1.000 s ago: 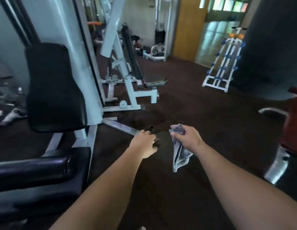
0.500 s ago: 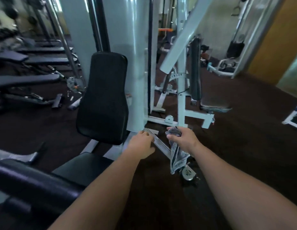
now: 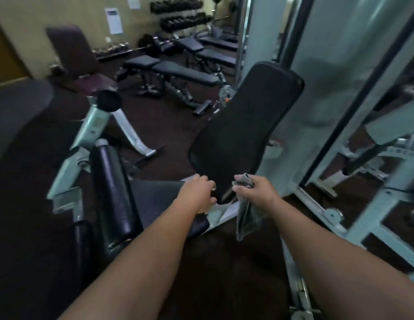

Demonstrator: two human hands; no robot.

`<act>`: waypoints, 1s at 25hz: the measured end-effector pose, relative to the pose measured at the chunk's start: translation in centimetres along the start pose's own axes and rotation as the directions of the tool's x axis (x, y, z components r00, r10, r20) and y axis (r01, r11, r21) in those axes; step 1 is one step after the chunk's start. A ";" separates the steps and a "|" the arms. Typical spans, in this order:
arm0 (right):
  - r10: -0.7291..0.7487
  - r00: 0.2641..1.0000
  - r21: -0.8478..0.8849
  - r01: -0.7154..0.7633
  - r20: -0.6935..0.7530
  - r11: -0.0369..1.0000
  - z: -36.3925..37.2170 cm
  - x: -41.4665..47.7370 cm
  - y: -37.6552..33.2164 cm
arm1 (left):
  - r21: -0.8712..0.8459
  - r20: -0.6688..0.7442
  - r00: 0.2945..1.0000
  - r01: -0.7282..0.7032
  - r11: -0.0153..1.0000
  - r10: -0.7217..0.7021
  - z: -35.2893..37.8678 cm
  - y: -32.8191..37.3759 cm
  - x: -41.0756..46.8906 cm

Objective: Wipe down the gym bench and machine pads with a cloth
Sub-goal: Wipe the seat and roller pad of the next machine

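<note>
A grey cloth (image 3: 247, 218) hangs down from my right hand (image 3: 254, 191), whose fingers are curled round its bunched top. The hand is just in front of the lower edge of the machine's black back pad (image 3: 245, 125), which stands tilted against the white frame. My left hand (image 3: 198, 192) is over the black seat pad (image 3: 155, 195), fingers loosely curled and holding nothing, close to the back pad's bottom edge. A black roller pad (image 3: 113, 190) lies to the left of the seat.
The white weight-stack column (image 3: 324, 72) rises right of the back pad. Several flat black benches (image 3: 183, 72) and a dumbbell rack (image 3: 180, 17) stand at the back. A second machine's frame (image 3: 386, 204) is on the right. Dark carpet (image 3: 224, 273) covers the floor.
My view has swung left, bringing the back pad to the middle and the benches into sight. Both hands have come nearer the pad's lower edge; the cloth stays in my right hand.
</note>
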State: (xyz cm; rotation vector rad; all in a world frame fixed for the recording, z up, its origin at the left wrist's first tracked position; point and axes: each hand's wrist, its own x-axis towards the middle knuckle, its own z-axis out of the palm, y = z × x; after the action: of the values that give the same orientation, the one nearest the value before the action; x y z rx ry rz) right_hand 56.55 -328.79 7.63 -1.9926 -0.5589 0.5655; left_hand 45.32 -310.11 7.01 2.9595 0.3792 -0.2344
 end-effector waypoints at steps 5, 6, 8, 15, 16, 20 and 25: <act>-0.040 0.984 -0.070 0.052 0.171 0.996 6.7 6.8 -0.9 | -0.079 0.018 0.964 0.265 0.961 -0.264 2.1 -5.8 -1.0; -0.038 0.981 -0.079 0.054 0.188 0.995 8.1 7.9 -1.1 | -0.100 0.027 0.952 0.307 0.946 -0.306 2.7 -6.8 -1.1; -0.018 0.972 -0.086 0.040 0.234 0.995 10.6 9.8 -1.3 | -0.170 0.053 0.935 0.353 0.920 -0.350 3.5 -8.3 -1.1; 0.200 0.893 0.083 -0.253 0.402 0.964 18.3 16.2 -0.3 | -0.755 0.218 0.810 0.493 0.431 -0.545 6.7 -9.5 0.5; 0.268 0.850 0.101 -0.347 0.453 0.932 18.9 17.0 0.2 | -0.782 0.229 0.784 0.501 0.370 -0.577 7.5 -9.4 0.8; 0.344 0.756 0.054 -0.446 0.557 0.894 22.4 20.4 4.2 | -0.714 0.212 0.604 0.632 0.300 -0.768 11.9 -10.9 3.5; 0.366 0.781 -0.111 -0.362 0.506 0.926 27.9 24.6 11.0 | -0.624 0.252 0.389 0.765 0.158 -0.886 18.1 -14.7 7.0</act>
State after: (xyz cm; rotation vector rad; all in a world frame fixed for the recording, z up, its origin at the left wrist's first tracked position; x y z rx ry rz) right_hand 60.96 -300.17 -18.22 -1.9602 -0.4890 1.3762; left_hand 45.76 -297.43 -13.78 1.7045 1.7313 0.0766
